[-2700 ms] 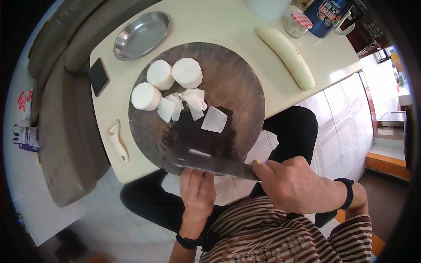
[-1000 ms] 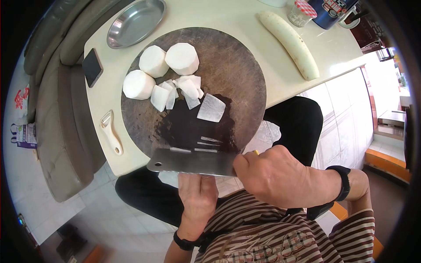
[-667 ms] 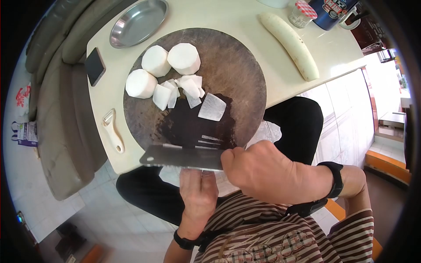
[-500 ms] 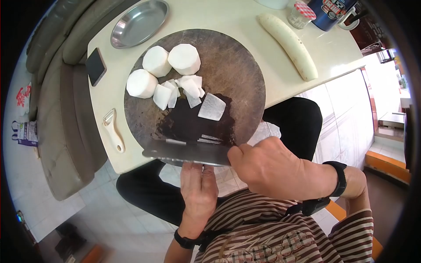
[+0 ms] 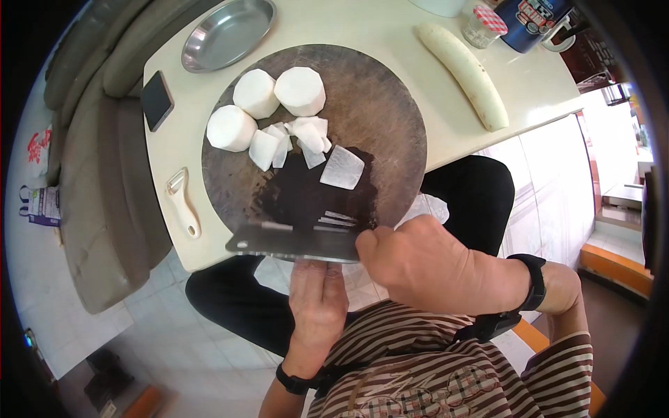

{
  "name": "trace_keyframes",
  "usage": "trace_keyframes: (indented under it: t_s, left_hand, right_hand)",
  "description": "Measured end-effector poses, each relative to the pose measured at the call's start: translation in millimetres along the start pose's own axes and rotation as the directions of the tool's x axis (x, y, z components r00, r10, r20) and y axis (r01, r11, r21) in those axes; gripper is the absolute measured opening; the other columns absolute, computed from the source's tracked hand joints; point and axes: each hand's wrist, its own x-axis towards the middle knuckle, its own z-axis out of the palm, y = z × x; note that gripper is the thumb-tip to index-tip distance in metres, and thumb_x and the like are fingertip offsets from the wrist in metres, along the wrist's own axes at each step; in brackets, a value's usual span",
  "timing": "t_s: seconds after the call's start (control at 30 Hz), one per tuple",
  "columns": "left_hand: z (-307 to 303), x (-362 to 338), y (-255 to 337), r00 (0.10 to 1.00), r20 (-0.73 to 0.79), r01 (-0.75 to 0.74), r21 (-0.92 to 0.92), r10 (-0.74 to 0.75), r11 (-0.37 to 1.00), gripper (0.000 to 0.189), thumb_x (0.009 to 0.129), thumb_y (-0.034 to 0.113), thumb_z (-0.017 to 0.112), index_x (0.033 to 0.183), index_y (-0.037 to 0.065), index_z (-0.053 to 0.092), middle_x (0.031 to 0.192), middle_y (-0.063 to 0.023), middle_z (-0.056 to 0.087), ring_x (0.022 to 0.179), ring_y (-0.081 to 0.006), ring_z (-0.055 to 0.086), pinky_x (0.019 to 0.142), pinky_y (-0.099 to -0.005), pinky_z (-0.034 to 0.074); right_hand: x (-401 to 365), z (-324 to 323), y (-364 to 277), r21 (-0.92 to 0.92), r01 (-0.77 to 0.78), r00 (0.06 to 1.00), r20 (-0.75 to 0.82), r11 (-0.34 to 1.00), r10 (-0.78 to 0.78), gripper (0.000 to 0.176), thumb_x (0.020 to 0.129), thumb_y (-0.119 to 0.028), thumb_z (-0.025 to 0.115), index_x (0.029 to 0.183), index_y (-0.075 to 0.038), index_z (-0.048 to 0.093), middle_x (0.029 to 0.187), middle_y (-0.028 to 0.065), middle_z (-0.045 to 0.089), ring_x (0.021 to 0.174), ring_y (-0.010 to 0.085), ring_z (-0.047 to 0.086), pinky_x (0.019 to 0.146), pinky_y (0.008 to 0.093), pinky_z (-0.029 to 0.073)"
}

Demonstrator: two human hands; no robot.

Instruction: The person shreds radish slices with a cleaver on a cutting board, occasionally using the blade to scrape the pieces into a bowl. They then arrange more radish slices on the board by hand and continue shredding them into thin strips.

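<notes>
My right hand (image 5: 425, 268) grips the handle end of a wide cleaver (image 5: 296, 242), whose blade lies across the near edge of a round dark cutting board (image 5: 390, 125). Just below the blade is my left hand (image 5: 318, 296), its fingers pressed together and the fingertips hidden behind the blade. Whatever they hold cannot be made out. Thin white strips (image 5: 338, 219) lie beyond the cleaver. A flat white slice (image 5: 342, 167) rests on the wet middle of the board, near smaller white pieces (image 5: 306, 134) and three thick peeled white chunks (image 5: 300, 91).
A long whole white radish (image 5: 465, 76) lies on the table (image 5: 376, 21) at the right, near a jar (image 5: 484, 26) and a blue container (image 5: 529, 24). At the left are a metal dish (image 5: 228, 35), a phone (image 5: 157, 101) and a peeler (image 5: 182, 203).
The whole view has shifted slightly, with the board and table a little further right. The cleaver and both hands keep nearly the same pose, the right hand slightly further left.
</notes>
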Motion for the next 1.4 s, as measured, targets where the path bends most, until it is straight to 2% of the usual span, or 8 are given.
trace_keyframes:
  t_s: [0.23, 0.33, 0.63, 0.7, 0.93, 1.0, 1.3, 1.4]
  left_hand:
    - [0, 0, -2, 1.0, 0.018, -0.011, -0.002, 0.011, 1.0, 0.026, 0.074, -0.017, 0.063, 0.1, -0.012, 0.065, 0.107, -0.0249, 0.064, 0.096, -0.0437, 0.063, 0.086, -0.0511, 0.052]
    - [1, -5, -3, 1.0, 0.028, -0.001, -0.033, 0.002, 0.999, 0.028, 0.074, -0.017, 0.063, 0.101, -0.012, 0.064, 0.108, -0.0247, 0.064, 0.097, -0.045, 0.063, 0.088, -0.0518, 0.052]
    - [0, -3, -1, 0.999, -0.001, -0.043, 0.01, 0.043, 0.999, 0.029, 0.076, -0.015, 0.065, 0.105, -0.012, 0.063, 0.111, -0.0249, 0.064, 0.099, -0.0449, 0.062, 0.089, -0.0515, 0.051]
    - [0, -2, -2, 0.999, 0.002, -0.05, 0.025, 0.05, 0.998, 0.029, 0.076, -0.015, 0.065, 0.104, -0.012, 0.063, 0.111, -0.0251, 0.064, 0.099, -0.0445, 0.063, 0.088, -0.0517, 0.051]
    - [2, -7, -6, 0.999, 0.025, -0.032, 0.003, 0.032, 0.999, 0.022, 0.075, -0.016, 0.064, 0.096, -0.011, 0.062, 0.108, -0.027, 0.063, 0.096, -0.0428, 0.063, 0.086, -0.0527, 0.051]
    - [2, -7, -5, 0.999, 0.021, -0.026, -0.005, 0.026, 1.0, 0.021, 0.075, -0.015, 0.064, 0.095, -0.011, 0.062, 0.108, -0.027, 0.063, 0.097, -0.0435, 0.063, 0.087, -0.0531, 0.051]
    - [0, 1, 1, 0.999, -0.006, -0.038, 0.016, 0.038, 0.999, 0.021, 0.079, -0.014, 0.064, 0.1, -0.015, 0.063, 0.109, -0.0263, 0.063, 0.102, -0.0459, 0.062, 0.09, -0.0536, 0.051]
    - [2, -1, -1, 0.999, -0.012, -0.042, 0.026, 0.042, 0.999, 0.02, 0.082, -0.012, 0.065, 0.101, -0.017, 0.063, 0.109, -0.0259, 0.063, 0.102, -0.0459, 0.062, 0.089, -0.0535, 0.052]
  right_hand:
    - [-15, -10, 0, 0.058, -0.047, 0.997, 0.063, 0.997, 0.043, 0.018, 0.066, -0.001, 0.064, 0.077, 0.002, 0.051, 0.062, 0.0126, 0.053, 0.048, 0.0281, 0.058, 0.042, 0.0374, 0.044]
    - [-14, -9, 1, 0.004, -0.052, 0.992, 0.119, 0.999, 0.051, 0.019, 0.066, -0.002, 0.064, 0.078, 0.003, 0.051, 0.061, 0.0122, 0.052, 0.048, 0.0274, 0.059, 0.042, 0.0375, 0.044]
    - [-1, 1, 1, 0.02, 0.006, 1.0, 0.0, 1.0, -0.006, 0.017, 0.065, 0.0, 0.063, 0.075, 0.002, 0.051, 0.061, 0.0128, 0.054, 0.049, 0.027, 0.059, 0.042, 0.0365, 0.044]
    - [-5, -3, 1, 0.002, -0.082, 0.994, 0.071, 0.997, 0.082, 0.009, 0.07, -0.002, 0.066, 0.075, 0.002, 0.059, 0.062, 0.0146, 0.062, 0.059, 0.0277, 0.068, 0.049, 0.0357, 0.051]
    - [-13, -14, 0, 0.06, -0.084, 0.986, 0.146, 0.995, 0.075, 0.01, 0.071, -0.001, 0.065, 0.076, 0.004, 0.058, 0.063, 0.018, 0.062, 0.057, 0.0303, 0.067, 0.049, 0.0371, 0.05]
    - [-13, -12, 1, 0.061, -0.083, 0.987, 0.142, 0.995, 0.074, 0.02, 0.062, 0.001, 0.064, 0.077, 0.002, 0.051, 0.061, 0.0151, 0.054, 0.05, 0.0315, 0.059, 0.043, 0.0404, 0.044]
    - [-1, 1, 4, 0.053, -0.054, 0.999, -0.003, 0.997, 0.054, 0.018, 0.062, 0.002, 0.064, 0.075, 0.002, 0.051, 0.059, 0.017, 0.055, 0.05, 0.0335, 0.059, 0.045, 0.0419, 0.044]
    - [-8, -2, 6, 0.094, -0.061, 0.998, 0.011, 0.994, 0.06, 0.018, 0.06, 0.004, 0.064, 0.073, 0.002, 0.051, 0.058, 0.0164, 0.054, 0.049, 0.0334, 0.059, 0.045, 0.0414, 0.044]
